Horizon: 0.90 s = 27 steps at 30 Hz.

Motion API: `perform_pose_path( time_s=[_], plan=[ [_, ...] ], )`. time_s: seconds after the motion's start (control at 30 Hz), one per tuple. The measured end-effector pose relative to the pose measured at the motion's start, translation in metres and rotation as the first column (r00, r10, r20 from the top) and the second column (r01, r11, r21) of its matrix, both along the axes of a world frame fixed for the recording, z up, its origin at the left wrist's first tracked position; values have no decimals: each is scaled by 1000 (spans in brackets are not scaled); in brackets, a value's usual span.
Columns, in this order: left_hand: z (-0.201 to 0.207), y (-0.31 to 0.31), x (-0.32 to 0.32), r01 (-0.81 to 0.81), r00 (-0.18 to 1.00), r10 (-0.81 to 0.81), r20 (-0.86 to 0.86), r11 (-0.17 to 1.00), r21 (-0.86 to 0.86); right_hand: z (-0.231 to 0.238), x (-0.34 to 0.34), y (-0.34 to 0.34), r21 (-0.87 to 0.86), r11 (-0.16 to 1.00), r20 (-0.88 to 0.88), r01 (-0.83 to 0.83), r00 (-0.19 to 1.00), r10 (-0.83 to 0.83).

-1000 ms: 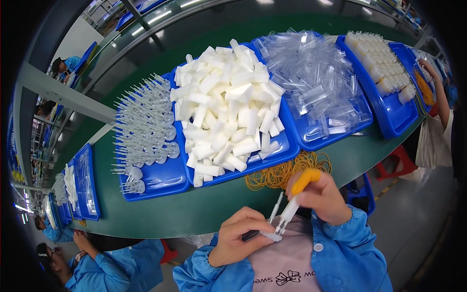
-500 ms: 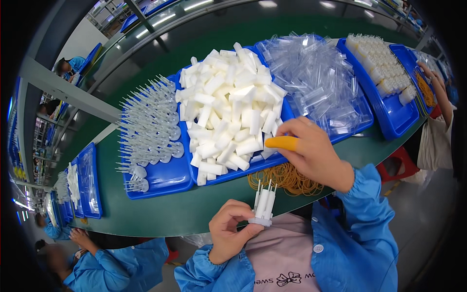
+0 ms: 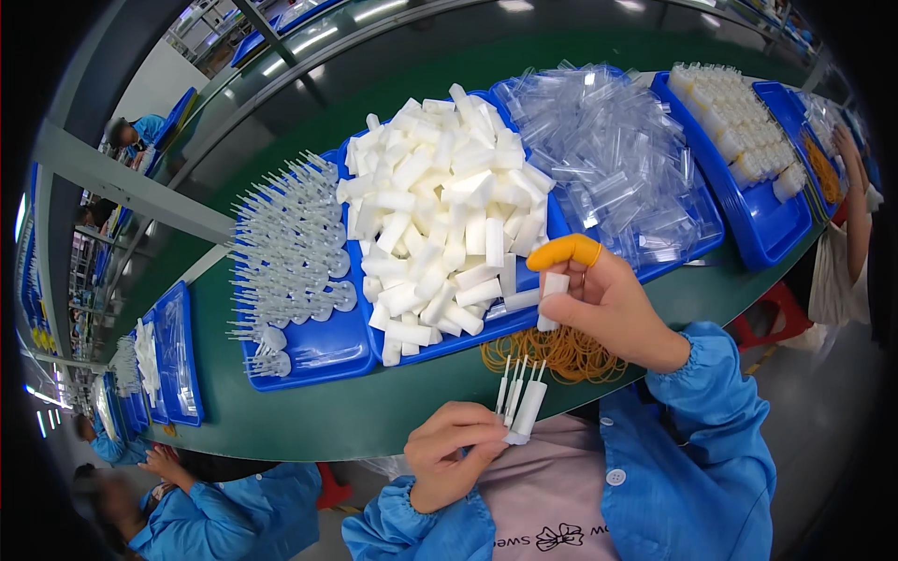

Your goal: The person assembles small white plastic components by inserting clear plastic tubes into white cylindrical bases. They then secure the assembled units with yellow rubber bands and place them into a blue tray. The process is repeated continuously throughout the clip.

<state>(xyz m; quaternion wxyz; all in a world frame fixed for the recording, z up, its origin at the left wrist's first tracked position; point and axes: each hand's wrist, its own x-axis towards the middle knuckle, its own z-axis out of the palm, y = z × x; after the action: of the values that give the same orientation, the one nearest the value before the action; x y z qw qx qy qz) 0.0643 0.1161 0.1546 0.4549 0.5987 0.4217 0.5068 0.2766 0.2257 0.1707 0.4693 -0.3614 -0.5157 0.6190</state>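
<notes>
My left hand (image 3: 451,453) is closed on the pale base of a pronged plastic part (image 3: 517,436), held near my body. Thin prongs point up from the part, and a white foam sleeve (image 3: 529,408) stands around at least one of them. Between the thumb and fingers of my right hand (image 3: 617,309) is a white foam piece (image 3: 554,286). An orange-yellow cot (image 3: 566,251) covers one of its fingers. This hand is above and to the right of the left one, by the near edge of the blue tray (image 3: 440,348) heaped with white foam pieces (image 3: 440,206).
Left of the foam stands a blue tray (image 3: 318,351) of pronged parts. Clear plastic sleeves (image 3: 608,159) fill another tray, and finished-looking bundles (image 3: 739,122) lie farther right. Rubber bands (image 3: 552,353) lie on the green table (image 3: 309,416). Other people sit on both sides.
My right hand has drawn back from the foam pile, now with a foam piece showing in its grip. The pronged part in my left hand has tilted and moved slightly right.
</notes>
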Motion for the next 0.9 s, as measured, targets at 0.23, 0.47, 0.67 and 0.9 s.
perform_pose_path(
  time_s=[0.23, 0.47, 0.67, 0.9],
  plan=[
    [4, 9, 9, 46, 996, -32, -87, 987, 156, -10, -5, -9, -367, 926, -245, -90, 970, -3],
    [8, 12, 15, 24, 988, 2, -154, 985, 169, -6, -14, -21, -315, 942, -267, -114, 963, 27],
    [7, 8, 8, 84, 956, 24, -294, 933, 351, 3, 4, -16, 142, 989, 136, -44, 990, 24],
    [3, 10, 6, 105, 971, -23, -237, 936, 337, -1, -3, -33, 119, 993, 69, 24, 997, -33]
  ],
)
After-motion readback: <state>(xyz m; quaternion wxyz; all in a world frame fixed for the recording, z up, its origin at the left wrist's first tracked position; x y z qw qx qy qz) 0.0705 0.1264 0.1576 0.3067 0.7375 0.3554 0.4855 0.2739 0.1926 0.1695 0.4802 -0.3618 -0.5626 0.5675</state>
